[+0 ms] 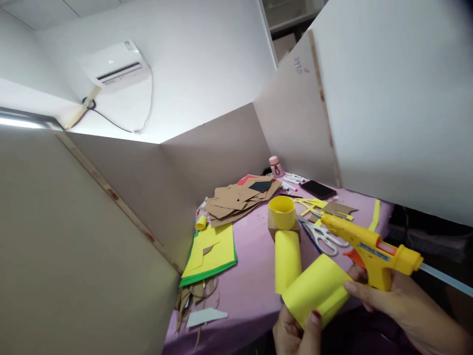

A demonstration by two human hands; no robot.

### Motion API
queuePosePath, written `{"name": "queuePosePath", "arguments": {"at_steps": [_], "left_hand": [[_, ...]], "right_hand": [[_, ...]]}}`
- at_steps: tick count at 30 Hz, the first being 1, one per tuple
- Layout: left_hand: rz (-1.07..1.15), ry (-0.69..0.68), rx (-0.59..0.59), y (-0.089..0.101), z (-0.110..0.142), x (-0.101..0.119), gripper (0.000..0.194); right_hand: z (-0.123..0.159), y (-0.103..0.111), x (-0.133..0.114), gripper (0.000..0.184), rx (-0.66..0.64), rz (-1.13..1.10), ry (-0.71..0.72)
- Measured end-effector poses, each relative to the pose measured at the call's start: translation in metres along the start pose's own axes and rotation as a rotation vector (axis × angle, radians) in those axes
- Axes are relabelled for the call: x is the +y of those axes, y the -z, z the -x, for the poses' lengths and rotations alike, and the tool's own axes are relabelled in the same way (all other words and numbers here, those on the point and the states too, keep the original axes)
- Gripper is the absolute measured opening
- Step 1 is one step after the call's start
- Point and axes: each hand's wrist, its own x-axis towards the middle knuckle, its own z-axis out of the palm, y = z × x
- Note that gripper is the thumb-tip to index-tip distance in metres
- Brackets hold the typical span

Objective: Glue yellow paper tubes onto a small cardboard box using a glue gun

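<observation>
Pinched in my left hand (291, 339) is one tube (318, 283), tilted; my right hand (393, 298) clasps a glue gun (369, 246), nozzle (316, 215) pointing away.

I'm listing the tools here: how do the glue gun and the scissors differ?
The glue gun is mostly yellow; the scissors have white handles. The glue gun is held in the right hand; the scissors lie on the purple tablecloth.

Bright wall (207, 69), dim lower foreground
</observation>
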Motion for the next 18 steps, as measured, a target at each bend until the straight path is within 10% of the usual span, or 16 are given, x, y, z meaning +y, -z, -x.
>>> {"name": "queuePosePath", "arguments": {"at_steps": [11,18], "left_hand": [[0.140,0.180,-0.143,0.011,-0.001,0.015,0.037],[0.499,0.449,0.079,0.007,0.003,0.013,0.025]], "right_hand": [[-0.003,0.003,-0.009,0.027,0.033,-0.053,-0.007],[-0.001,0.005,-0.010,0.034,-0.038,0.066,-0.045]]}}
